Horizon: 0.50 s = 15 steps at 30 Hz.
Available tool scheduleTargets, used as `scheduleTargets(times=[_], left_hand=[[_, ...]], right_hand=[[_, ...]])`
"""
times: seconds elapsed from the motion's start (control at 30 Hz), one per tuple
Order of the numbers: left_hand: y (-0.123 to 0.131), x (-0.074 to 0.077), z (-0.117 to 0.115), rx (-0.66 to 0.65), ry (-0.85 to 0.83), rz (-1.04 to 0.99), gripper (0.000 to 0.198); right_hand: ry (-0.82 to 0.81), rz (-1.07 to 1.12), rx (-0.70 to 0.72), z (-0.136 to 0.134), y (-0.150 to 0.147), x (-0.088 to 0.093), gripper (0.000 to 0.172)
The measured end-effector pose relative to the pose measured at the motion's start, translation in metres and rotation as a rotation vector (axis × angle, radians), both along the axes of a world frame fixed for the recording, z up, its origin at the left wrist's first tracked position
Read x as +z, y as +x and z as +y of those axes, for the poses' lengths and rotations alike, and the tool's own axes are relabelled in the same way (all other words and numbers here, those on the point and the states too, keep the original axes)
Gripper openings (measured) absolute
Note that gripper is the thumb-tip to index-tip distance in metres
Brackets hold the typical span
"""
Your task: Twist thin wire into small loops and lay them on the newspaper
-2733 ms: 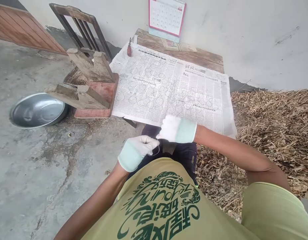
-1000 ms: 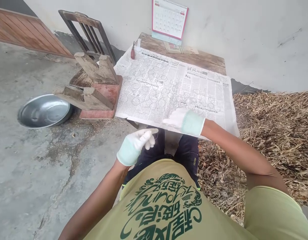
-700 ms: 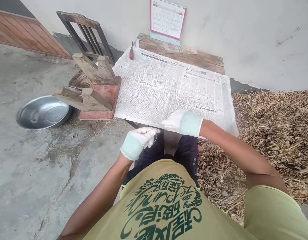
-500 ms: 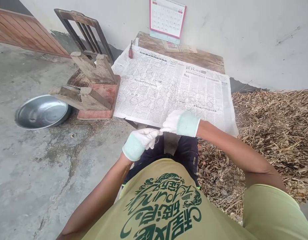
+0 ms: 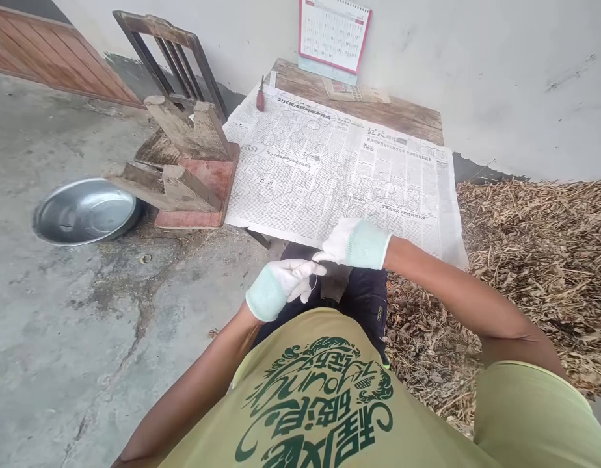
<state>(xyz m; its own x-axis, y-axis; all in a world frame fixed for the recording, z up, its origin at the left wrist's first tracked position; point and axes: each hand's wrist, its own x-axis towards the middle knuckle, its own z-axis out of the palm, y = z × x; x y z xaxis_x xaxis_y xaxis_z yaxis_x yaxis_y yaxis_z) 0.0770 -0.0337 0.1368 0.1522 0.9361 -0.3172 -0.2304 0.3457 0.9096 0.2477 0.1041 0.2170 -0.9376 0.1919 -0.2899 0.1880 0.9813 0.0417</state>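
The left hand [image 5: 281, 287] has dropped a little lower, and its fingers now sit just under the fingertips [image 5: 320, 257] of the right hand [image 5: 352, 244]. The two white-gloved hands are together above the lap, almost touching, or touching at the tips. The left fingers are curled closed on a thin pale thread [image 5: 314, 283], which forms a small loop below them. The right hand's fingers are pressed together at the thread's upper end, but it is too fine to tell whether they grip it. The right forearm lies just past the near edge of a spread newspaper [image 5: 330, 169], which covers most of a worn wooden table [image 5: 393, 114]. A red-handled screwdriver [image 5: 260, 96] stands near the paper's far edge. Left of the table, a wooden frame [image 5: 193, 133] stands on a red board, beside a metal basin [image 5: 86, 211] on the concrete floor [image 5: 61, 338]. Dried stalks [image 5: 539, 240] are heaped on the right.
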Motion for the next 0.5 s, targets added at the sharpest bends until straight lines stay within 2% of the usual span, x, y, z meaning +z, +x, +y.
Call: scheduleTargets(times=[0.17, 0.3, 0.5], left_hand=[[0.003, -0.002, 0.0, 0.072, -0.007, -0.074, 0.041], [0.003, -0.005, 0.0, 0.136, -0.001, -0.116, 0.041], [0.0, -0.006, 0.0, 0.173, 0.012, -0.133, 0.04]], right_hand=[[0.016, -0.075, -0.02, -0.002, -0.002, 0.006, 0.059], [0.003, -0.121, -0.123, 0.004, 0.003, 0.013, 0.062], [0.041, 0.019, -0.304, 0.015, 0.024, 0.023, 0.058]])
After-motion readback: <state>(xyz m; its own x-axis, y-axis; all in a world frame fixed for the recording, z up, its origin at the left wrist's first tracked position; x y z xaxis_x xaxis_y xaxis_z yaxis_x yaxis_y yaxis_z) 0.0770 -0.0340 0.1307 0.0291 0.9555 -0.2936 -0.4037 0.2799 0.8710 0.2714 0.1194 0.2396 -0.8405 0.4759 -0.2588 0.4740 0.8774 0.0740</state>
